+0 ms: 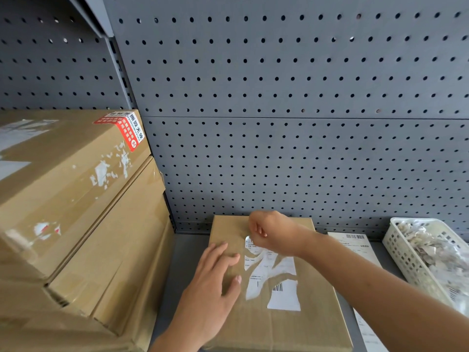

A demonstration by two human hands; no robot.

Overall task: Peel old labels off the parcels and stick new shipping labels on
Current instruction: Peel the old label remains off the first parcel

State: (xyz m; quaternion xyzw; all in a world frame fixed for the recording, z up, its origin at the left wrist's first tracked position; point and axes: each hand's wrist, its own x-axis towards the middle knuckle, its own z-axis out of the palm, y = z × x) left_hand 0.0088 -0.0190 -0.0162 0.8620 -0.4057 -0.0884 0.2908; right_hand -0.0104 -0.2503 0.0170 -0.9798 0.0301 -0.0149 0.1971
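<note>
The right hand covers the old label's top.

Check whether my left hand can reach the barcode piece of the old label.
Probably yes: the left hand lies flat on the parcel just beside the barcode piece, only bare cardboard between; the right hand pinches the old label higher up.

Grey pegboard shelving with a basket of scraps

A grey pegboard back panel, dotted with rows of round holes, fills most of the frame, and a horizontal seam crosses it about a third of the way down. A slotted metal upright borders it on the left, with the slanted underside of an upper shelf in the upper left corner. Along the bottom lies the flat grey shelf. At the right edge on it stands a white perforated plastic basket, holding crumpled pale paper scraps.
</note>
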